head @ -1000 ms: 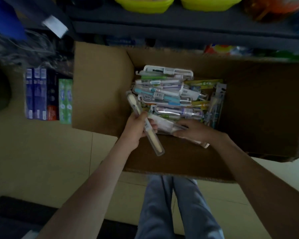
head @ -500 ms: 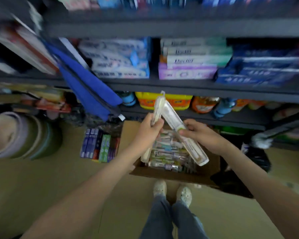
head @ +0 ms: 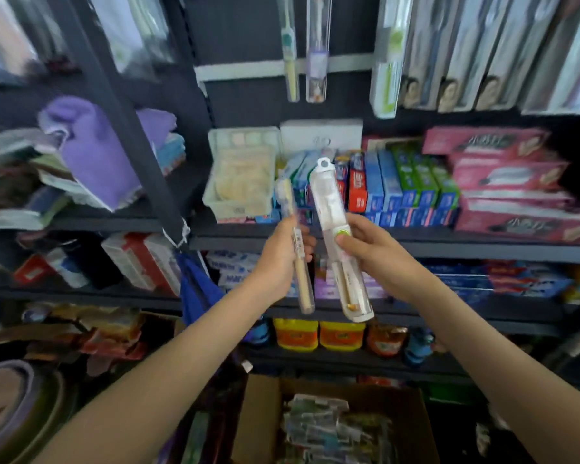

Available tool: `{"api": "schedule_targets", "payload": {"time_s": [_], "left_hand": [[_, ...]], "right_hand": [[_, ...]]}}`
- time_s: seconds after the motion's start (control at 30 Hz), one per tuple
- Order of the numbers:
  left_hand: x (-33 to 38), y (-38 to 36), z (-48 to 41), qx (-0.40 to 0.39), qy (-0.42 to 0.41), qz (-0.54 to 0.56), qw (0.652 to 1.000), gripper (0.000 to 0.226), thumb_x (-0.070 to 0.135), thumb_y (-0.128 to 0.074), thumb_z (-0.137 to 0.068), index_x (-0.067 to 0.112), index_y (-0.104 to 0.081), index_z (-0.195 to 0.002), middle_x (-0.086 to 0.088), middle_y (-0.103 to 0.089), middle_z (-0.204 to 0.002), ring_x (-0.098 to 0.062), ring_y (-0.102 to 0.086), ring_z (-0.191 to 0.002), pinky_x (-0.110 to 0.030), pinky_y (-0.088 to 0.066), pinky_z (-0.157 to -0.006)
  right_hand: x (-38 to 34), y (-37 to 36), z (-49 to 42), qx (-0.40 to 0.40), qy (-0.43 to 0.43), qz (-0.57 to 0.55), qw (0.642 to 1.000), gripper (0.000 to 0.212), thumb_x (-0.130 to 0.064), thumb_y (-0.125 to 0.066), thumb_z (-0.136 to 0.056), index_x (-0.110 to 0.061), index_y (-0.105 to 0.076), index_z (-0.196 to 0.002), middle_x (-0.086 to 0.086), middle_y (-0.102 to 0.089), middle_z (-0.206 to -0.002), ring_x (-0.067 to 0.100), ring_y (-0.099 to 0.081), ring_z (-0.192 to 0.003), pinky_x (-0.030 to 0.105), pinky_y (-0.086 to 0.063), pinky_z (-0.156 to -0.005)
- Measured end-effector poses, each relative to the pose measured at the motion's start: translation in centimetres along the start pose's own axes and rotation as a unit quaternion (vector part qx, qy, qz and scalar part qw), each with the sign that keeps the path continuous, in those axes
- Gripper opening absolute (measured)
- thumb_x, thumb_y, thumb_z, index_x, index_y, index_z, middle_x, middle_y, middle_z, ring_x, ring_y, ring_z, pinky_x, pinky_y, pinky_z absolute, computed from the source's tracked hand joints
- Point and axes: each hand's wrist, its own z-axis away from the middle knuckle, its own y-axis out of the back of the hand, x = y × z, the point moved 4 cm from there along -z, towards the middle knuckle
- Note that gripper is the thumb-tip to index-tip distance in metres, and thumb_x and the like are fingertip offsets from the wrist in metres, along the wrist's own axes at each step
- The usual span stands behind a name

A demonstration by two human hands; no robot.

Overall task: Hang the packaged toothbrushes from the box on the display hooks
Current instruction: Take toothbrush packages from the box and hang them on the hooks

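My left hand (head: 282,252) grips a slim clear-packed toothbrush (head: 293,242) with a beige handle, held nearly upright. My right hand (head: 372,252) holds a wider white toothbrush pack (head: 332,209) with a hang hole at its top, tilted slightly left. Both packs are raised in front of the shelf of toothpaste boxes. Above them, two packaged toothbrushes (head: 302,51) hang on the dark display panel, with more hanging packs (head: 482,55) to the right. The hooks themselves are hidden. The cardboard box (head: 262,413) sits on the floor below, with many toothbrush packs inside.
Dark shelves (head: 416,242) carry toothpaste boxes (head: 416,182), pink boxes (head: 509,182) and a white basket (head: 240,175). A dark slanted post (head: 131,135) crosses the left side beside purple cloths (head: 94,145). Yellow tubs (head: 318,333) stand on a low shelf.
Both hands have lifted their toothbrush packs from the box up to shelf height. My view has swung upward from the box to the shelves and hanging display.
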Motion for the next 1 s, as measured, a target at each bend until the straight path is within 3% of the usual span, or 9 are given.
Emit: {"api": "schedule_targets", "payload": {"time_s": [0.07, 0.17, 0.27, 0.33, 0.43, 0.53, 0.7, 0.83, 1.0], "left_hand": [[2.8, 0.8, -0.7, -0.014, -0.033, -0.003, 0.999, 0.031, 0.026, -0.037, -0.104, 0.008, -0.055, -0.086, -0.007, -0.056, -0.072, -0.015, -0.05, -0.06, -0.026, -0.042, -0.058], [6.7, 1.7, -1.4, -0.084, -0.092, -0.085, 0.989, 0.018, 0.027, -0.044, -0.102, 0.013, -0.056, -0.101, -0.004, -0.061, -0.09, -0.015, -0.056, -0.08, -0.03, -0.046, -0.077], [10.0, 2.5, -1.9, -0.144, -0.136, -0.096, 0.975, 0.008, 0.024, -0.06, -0.095, 0.017, -0.056, -0.095, -0.001, -0.065, -0.095, -0.016, -0.062, -0.088, -0.032, -0.049, -0.079], [11.9, 2.8, -2.4, -0.172, -0.159, -0.088, 0.968, 0.014, 0.02, -0.061, -0.094, 0.013, -0.057, -0.106, -0.003, -0.069, -0.099, -0.017, -0.066, -0.091, -0.035, -0.053, -0.081], [14.4, 2.5, -2.9, -0.217, -0.173, -0.074, 0.958, 0.024, 0.018, -0.057, -0.096, 0.012, -0.058, -0.119, -0.004, -0.072, -0.106, -0.016, -0.069, -0.094, -0.035, -0.055, -0.083], [16.4, 2.2, -3.5, -0.235, -0.19, -0.05, 0.952, 0.019, 0.018, -0.055, -0.097, 0.014, -0.061, -0.115, -0.002, -0.073, -0.1, -0.017, -0.069, -0.091, -0.033, -0.057, -0.083], [18.8, 1.3, -4.7, -0.229, -0.185, -0.012, 0.956, 0.018, 0.017, -0.053, -0.098, 0.005, -0.06, -0.109, -0.008, -0.071, -0.091, -0.016, -0.07, -0.079, -0.028, -0.059, -0.074], [20.1, 0.3, -5.4, -0.22, -0.192, 0.002, 0.957, 0.015, 0.018, -0.055, -0.097, 0.007, -0.062, -0.105, -0.007, -0.071, -0.09, -0.016, -0.07, -0.08, -0.031, -0.058, -0.081], [21.2, -1.9, -5.5, -0.217, -0.225, -0.018, 0.95, 0.023, 0.019, -0.056, -0.097, 0.008, -0.06, -0.117, -0.009, -0.071, -0.095, -0.016, -0.07, -0.083, -0.029, -0.058, -0.081]], "right_hand": [[-2.5, -1.2, -1.1, 0.021, 0.028, 0.013, 0.999, 0.032, -0.017, -0.052, -0.097, -0.04, -0.054, -0.12, -0.012, -0.068, -0.106, 0.011, -0.064, -0.1, 0.025, -0.05, -0.075], [-5.9, -3.1, -2.7, 0.061, 0.081, 0.024, 0.995, 0.042, -0.012, -0.052, -0.096, -0.033, -0.047, -0.133, 0.003, -0.066, -0.113, 0.015, -0.062, -0.103, 0.022, -0.048, -0.079], [-8.9, -4.7, -4.2, 0.093, 0.134, 0.041, 0.986, 0.053, -0.009, -0.049, -0.096, -0.032, -0.036, -0.142, -0.003, -0.062, -0.115, -0.002, -0.061, -0.092, 0.011, -0.045, -0.073], [-10.5, -5.4, -5.1, 0.112, 0.152, 0.054, 0.98, 0.06, -0.013, -0.05, -0.097, -0.037, -0.028, -0.146, -0.009, -0.058, -0.119, -0.009, -0.06, -0.09, 0.008, -0.046, -0.075], [-12.1, -6.0, -6.5, 0.124, 0.176, 0.058, 0.975, 0.069, -0.019, -0.06, -0.094, -0.036, -0.023, -0.15, -0.008, -0.057, -0.131, 0.0, -0.06, -0.11, 0.023, -0.045, -0.099], [-13.8, -5.7, -7.3, 0.166, 0.194, 0.114, 0.96, 0.072, -0.021, -0.065, -0.09, -0.035, -0.026, -0.149, -0.008, -0.057, -0.132, 0.009, -0.06, -0.112, 0.035, -0.047, -0.1], [-16.9, -2.5, -6.5, 0.291, 0.202, 0.224, 0.908, 0.063, -0.023, -0.058, -0.093, -0.032, -0.028, -0.148, -0.007, -0.061, -0.107, 0.013, -0.061, -0.08, 0.017, -0.051, -0.069], [-19.4, 2.0, -5.9, 0.37, 0.175, 0.241, 0.88, 0.062, -0.025, -0.056, -0.095, -0.032, -0.027, -0.149, -0.002, -0.059, -0.086, 0.011, -0.053, -0.06, 0.015, -0.046, -0.052], [-21.8, 5.6, -6.1, 0.391, 0.179, 0.251, 0.867, 0.063, -0.021, -0.052, -0.097, -0.027, -0.022, -0.152, -0.004, -0.047, -0.063, 0.0, -0.042, -0.042, 0.011, -0.039, -0.04]]}}
